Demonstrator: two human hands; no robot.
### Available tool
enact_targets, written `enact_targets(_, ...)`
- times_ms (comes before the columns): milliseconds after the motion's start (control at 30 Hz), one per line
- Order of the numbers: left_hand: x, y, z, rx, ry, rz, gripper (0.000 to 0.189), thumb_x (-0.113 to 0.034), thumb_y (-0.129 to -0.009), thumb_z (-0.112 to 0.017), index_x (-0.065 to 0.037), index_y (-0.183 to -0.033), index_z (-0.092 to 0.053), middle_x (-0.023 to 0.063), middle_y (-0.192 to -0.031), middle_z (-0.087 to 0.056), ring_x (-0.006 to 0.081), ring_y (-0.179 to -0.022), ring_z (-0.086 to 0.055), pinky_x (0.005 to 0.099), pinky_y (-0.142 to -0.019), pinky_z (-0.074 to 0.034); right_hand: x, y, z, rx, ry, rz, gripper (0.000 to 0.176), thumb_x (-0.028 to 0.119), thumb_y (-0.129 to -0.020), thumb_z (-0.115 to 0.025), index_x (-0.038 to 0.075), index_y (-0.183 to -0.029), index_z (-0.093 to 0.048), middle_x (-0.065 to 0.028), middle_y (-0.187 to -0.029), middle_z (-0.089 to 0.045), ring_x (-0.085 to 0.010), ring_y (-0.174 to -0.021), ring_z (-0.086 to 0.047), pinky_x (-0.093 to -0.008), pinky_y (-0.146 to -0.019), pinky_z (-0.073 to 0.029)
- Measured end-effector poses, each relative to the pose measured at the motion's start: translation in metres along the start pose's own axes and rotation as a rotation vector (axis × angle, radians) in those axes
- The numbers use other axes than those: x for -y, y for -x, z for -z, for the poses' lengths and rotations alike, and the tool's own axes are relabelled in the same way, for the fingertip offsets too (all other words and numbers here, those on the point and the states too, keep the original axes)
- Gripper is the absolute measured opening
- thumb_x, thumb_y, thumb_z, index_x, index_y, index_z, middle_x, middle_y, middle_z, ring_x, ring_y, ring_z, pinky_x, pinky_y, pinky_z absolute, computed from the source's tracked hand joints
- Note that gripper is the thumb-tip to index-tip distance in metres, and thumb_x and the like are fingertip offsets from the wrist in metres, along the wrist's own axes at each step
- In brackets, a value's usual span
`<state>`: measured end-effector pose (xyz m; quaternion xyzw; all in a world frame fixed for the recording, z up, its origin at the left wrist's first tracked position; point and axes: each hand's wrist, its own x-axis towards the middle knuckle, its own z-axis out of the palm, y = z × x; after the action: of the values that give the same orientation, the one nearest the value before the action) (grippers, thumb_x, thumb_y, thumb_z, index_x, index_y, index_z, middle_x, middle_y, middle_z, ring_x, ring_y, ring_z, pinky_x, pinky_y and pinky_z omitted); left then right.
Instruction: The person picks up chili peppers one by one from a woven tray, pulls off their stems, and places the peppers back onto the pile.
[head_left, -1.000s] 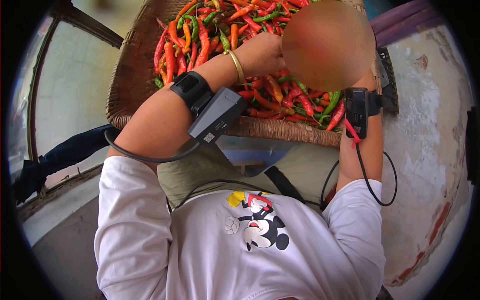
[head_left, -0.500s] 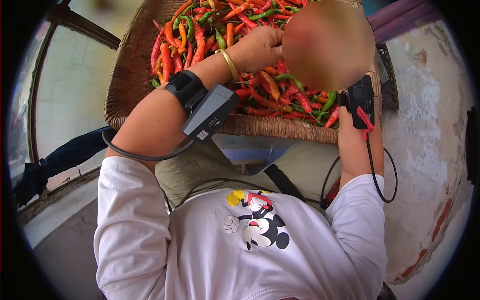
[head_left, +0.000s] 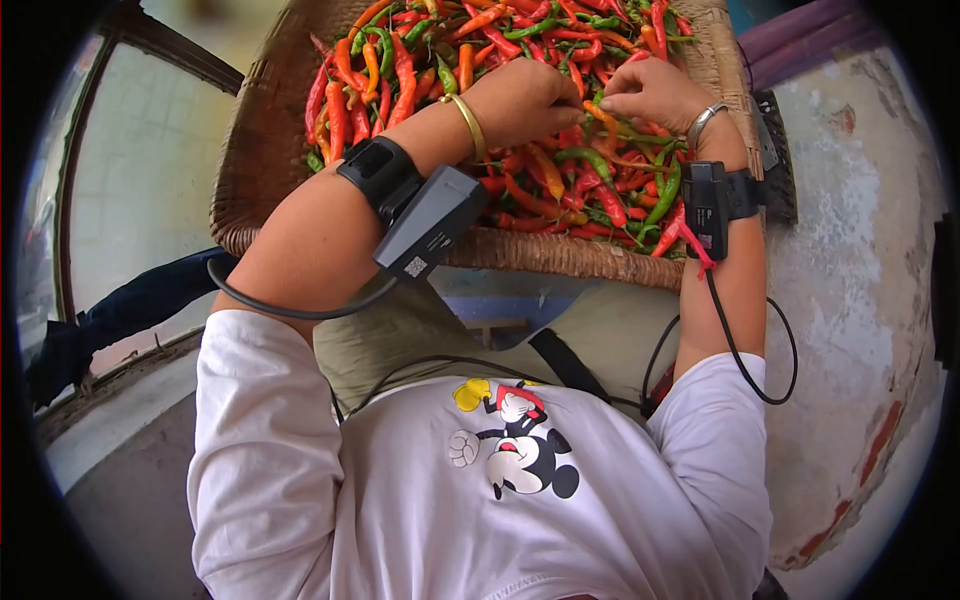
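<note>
From my remote view, I have the wicker basket (head_left: 590, 261) as my landmark. The chilies (head_left: 403, 82), red, orange and green, lie loose inside it in a mixed heap, many with green stalks on. The left hand (head_left: 525, 100) is over the middle of the basket, fingers curled down among the chilies; I can't tell what, if anything, it grips. The right hand (head_left: 655, 95) is just beside it, nearer the basket's right side, thumb and fingers bent close together. An orange chili (head_left: 601, 113) lies between the 2 hands, at their fingertips, but I can't confirm that either holds it.

I judge the handling to be under way. The colours are mixed throughout the part I see, and I make out no finished batch set apart, so I can't say how much is done or left.

Below the basket's near rim, the shirt (head_left: 420, 520) carries a cartoon mouse print with no lettering I can read. The left forearm's dark unit (head_left: 430, 225) bears 1 square code; its small print is illegible to me, as are the pale marks on the right wrist's unit (head_left: 707, 210).
</note>
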<state>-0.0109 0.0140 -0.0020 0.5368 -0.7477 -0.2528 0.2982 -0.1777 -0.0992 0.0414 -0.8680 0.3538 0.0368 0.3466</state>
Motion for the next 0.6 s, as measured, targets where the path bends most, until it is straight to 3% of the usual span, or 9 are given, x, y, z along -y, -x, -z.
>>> enact_targets(33, 0.001, -0.001, 0.0, 0.012, -0.005, 0.005, 0.018, -0.018, -0.077, -0.06, -0.002, -0.084, -0.062, 0.0125, -0.067, -0.06, 0.0227, -0.06, -0.059, 0.0305, -0.057, -0.046, 0.0, -0.002, -0.005, 0.133, 0.172, 0.043, 0.024, 0.023, -0.073, -0.064, 0.001, -0.082, -0.061, -0.002, -0.067, -0.058, -0.0097, -0.063, -0.055, -0.0248, -0.053, -0.043)
enact_targets(67, 0.002, -0.001, 0.0, 0.026, -0.01, 0.009, 0.018, -0.018, -0.077, -0.06, -0.002, -0.085, -0.062, 0.0126, -0.067, -0.06, 0.023, -0.06, -0.059, 0.0307, -0.057, -0.046, 0.001, -0.002, -0.011, 0.115, 0.179, 0.056, 0.028, 0.028, -0.064, -0.068, 0.003, -0.073, -0.06, -0.0085, -0.064, -0.059, -0.0189, -0.059, -0.055, -0.0309, -0.057, -0.044)
enact_targets(167, 0.003, -0.002, 0.0, 0.038, -0.035, 0.015, 0.021, -0.022, -0.075, -0.057, -0.005, -0.084, -0.063, 0.0128, -0.072, -0.062, 0.026, -0.067, -0.06, 0.0343, -0.064, -0.048, 0.004, -0.007, -0.019, 0.128, 0.437, -0.011, 0.018, 0.018, -0.067, -0.064, 0.002, -0.071, -0.057, -0.0067, -0.061, -0.055, -0.0159, -0.058, -0.053, -0.0298, -0.054, -0.042)
enact_targets(300, 0.003, -0.001, 0.0, 0.01, -0.006, 0.007, 0.02, -0.022, -0.075, -0.057, -0.005, -0.084, -0.064, 0.0127, -0.072, -0.062, 0.0255, -0.068, -0.06, 0.034, -0.065, -0.047, -0.003, -0.003, -0.003, -0.177, 0.497, 0.021, 0.02, 0.023, -0.066, -0.06, 0.003, -0.07, -0.057, -0.0136, -0.065, -0.057, -0.0266, -0.064, -0.057, -0.0359, -0.059, -0.044)
enact_targets(367, 0.004, -0.002, -0.001, 0.0, 0.027, 0.008, 0.02, -0.018, -0.078, -0.059, -0.001, -0.087, -0.061, 0.0112, -0.071, -0.062, 0.0193, -0.063, -0.06, 0.0292, -0.059, -0.047, 0.0, 0.001, 0.006, -0.229, 0.494, 0.0, 0.02, 0.023, -0.068, -0.057, 0.004, -0.072, -0.058, -0.0129, -0.067, -0.058, -0.0268, -0.063, -0.057, -0.0356, -0.059, -0.045)
enact_targets(433, 0.005, -0.002, -0.002, -0.028, 0.065, 0.019, 0.022, -0.02, -0.078, -0.06, -0.001, -0.089, -0.061, 0.0102, -0.072, -0.062, 0.018, -0.063, -0.06, 0.029, -0.059, -0.047, 0.005, 0.006, 0.011, -0.431, 0.297, 0.141, 0.02, 0.023, -0.069, -0.057, 0.004, -0.074, -0.058, -0.0123, -0.065, -0.057, -0.0254, -0.061, -0.057, -0.0351, -0.058, -0.045)
enact_targets(500, 0.003, -0.002, -0.002, -0.055, 0.103, 0.029, 0.024, -0.023, -0.079, -0.06, -0.001, -0.091, -0.061, 0.0093, -0.074, -0.063, 0.0166, -0.064, -0.06, 0.0288, -0.06, -0.047, 0.012, 0.008, 0.009, -0.433, 0.19, 0.191, 0.018, 0.021, -0.073, -0.057, 0.003, -0.077, -0.058, -0.008, -0.063, -0.057, -0.0194, -0.058, -0.057, -0.0325, -0.056, -0.044)
enact_targets(567, -0.003, -0.002, 0.0, -0.155, 0.202, 0.082, 0.028, -0.027, -0.078, -0.06, -0.003, -0.091, -0.061, 0.0089, -0.072, -0.063, 0.0179, -0.064, -0.06, 0.0286, -0.06, -0.047, 0.017, 0.008, 0.004, -0.351, -0.191, 0.258, 0.014, 0.017, -0.083, -0.053, 0.004, -0.08, -0.055, 0.0023, -0.065, -0.054, -0.0039, -0.055, -0.048, -0.0193, -0.05, -0.039)
enact_targets(600, -0.004, -0.003, 0.001, -0.155, 0.202, 0.082, 0.028, -0.027, -0.078, -0.06, -0.003, -0.091, -0.061, 0.0089, -0.072, -0.063, 0.0179, -0.064, -0.06, 0.0286, -0.06, -0.047, 0.019, 0.008, 0.003, -0.351, -0.191, 0.257, 0.014, 0.017, -0.083, -0.053, 0.004, -0.08, -0.055, 0.0023, -0.065, -0.054, -0.0039, -0.055, -0.048, -0.0193, -0.05, -0.039)
